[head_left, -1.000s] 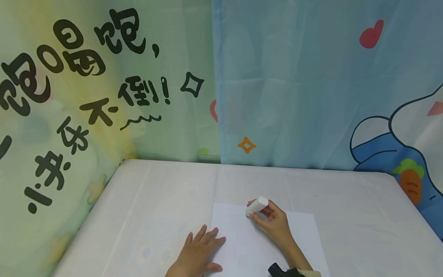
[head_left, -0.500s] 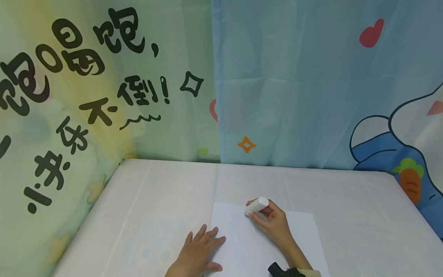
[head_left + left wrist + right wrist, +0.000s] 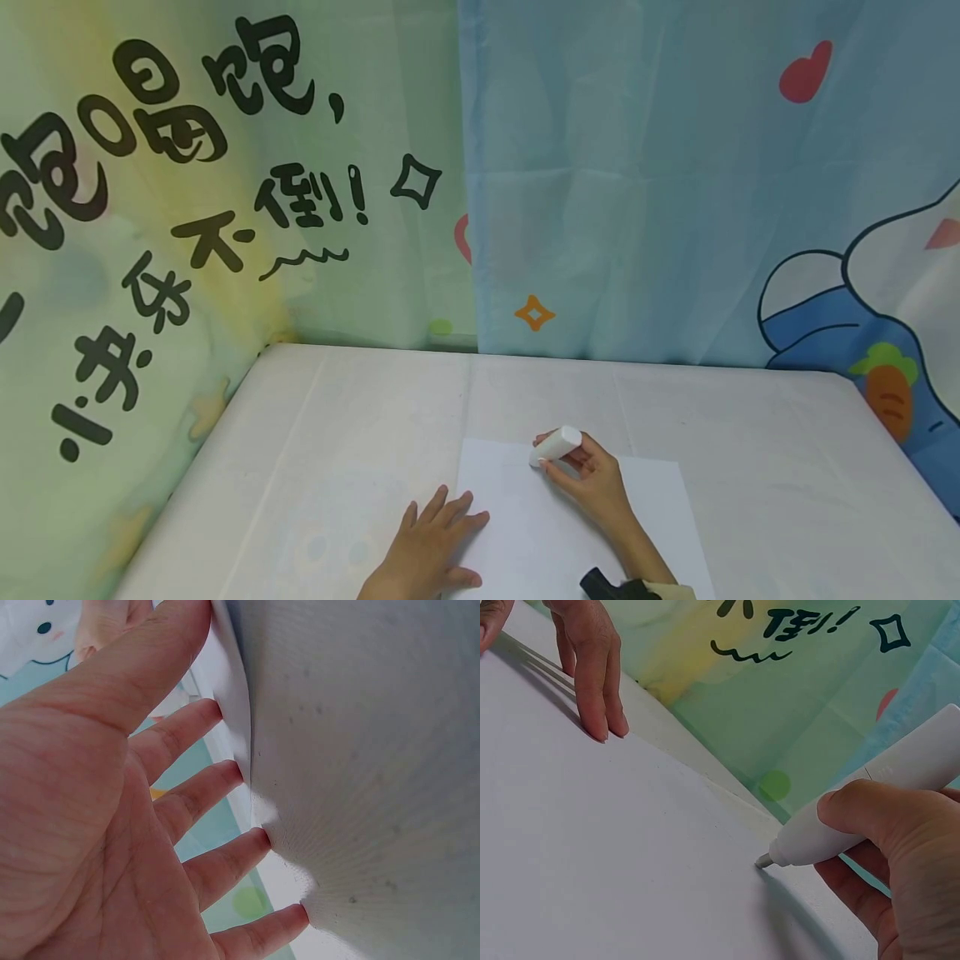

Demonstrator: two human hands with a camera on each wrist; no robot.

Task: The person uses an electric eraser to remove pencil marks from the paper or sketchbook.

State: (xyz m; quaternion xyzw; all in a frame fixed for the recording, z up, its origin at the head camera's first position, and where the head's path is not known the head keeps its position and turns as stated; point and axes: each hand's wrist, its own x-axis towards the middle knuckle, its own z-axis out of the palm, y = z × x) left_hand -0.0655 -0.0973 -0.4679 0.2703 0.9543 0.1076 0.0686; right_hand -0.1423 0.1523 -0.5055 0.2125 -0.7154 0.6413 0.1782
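My right hand [image 3: 600, 492] pinches a thick white electric eraser [image 3: 557, 443] between thumb and fingers. Its body leans up to the right, and its short grey tip [image 3: 765, 860] meets the sheet of white paper [image 3: 525, 533] near the far edge, as the right wrist view shows. Spread over the paper's left edge is my left hand [image 3: 427, 550], fingers straight. Its thumb and index finger reach onto the sheet, while the outer fingers press on the cloth beside it. In the left wrist view the fingertips [image 3: 259, 840] line up along the paper's edge, which lifts slightly.
A white cloth covers the table [image 3: 360, 417], whose far edge meets a printed curtain [image 3: 637, 208] behind. Another printed curtain [image 3: 187, 292] with black lettering stands along the left side. A black strap [image 3: 618, 587] sits at my right wrist.
The electric eraser's lower end has shifted very slightly left over the paper since the first frame. My left hand stays in the same place.
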